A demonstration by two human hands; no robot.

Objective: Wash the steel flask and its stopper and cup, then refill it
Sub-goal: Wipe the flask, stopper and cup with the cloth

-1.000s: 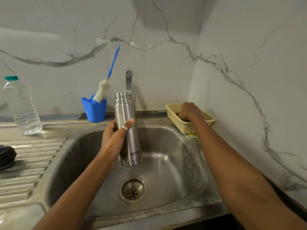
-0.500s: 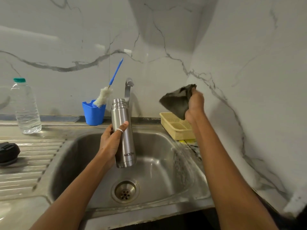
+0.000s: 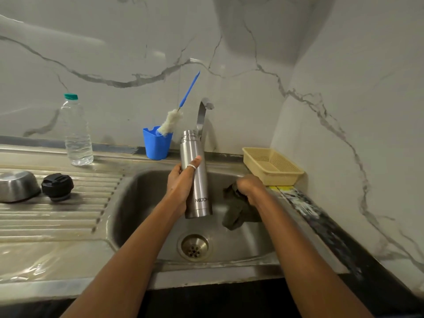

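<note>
My left hand (image 3: pixel 181 187) grips the steel flask (image 3: pixel 198 180) upright over the sink basin (image 3: pixel 142 203); its mouth is uncapped, just below the tap (image 3: pixel 203 113). My right hand (image 3: pixel 249 187) holds a dark scrub cloth (image 3: pixel 236 208) that hangs down inside the basin, just right of the flask. The black stopper (image 3: pixel 57 186) stands on the ribbed drainboard (image 3: pixel 57 216) at the left. Beside it the steel cup (image 3: pixel 17 185) lies upside down at the frame's left edge.
A blue holder (image 3: pixel 157 143) with a white bottle brush (image 3: pixel 171 121) stands behind the sink. A clear water bottle (image 3: pixel 76 131) with a green cap stands at the back left. A yellow basket (image 3: pixel 273 165) sits at the back right corner. The drain (image 3: pixel 194 246) lies below the flask.
My right hand took the dark cloth out of the yellow basket, lifted it, then brought it down into the basin beside the flask. The flask stayed in my left hand.
</note>
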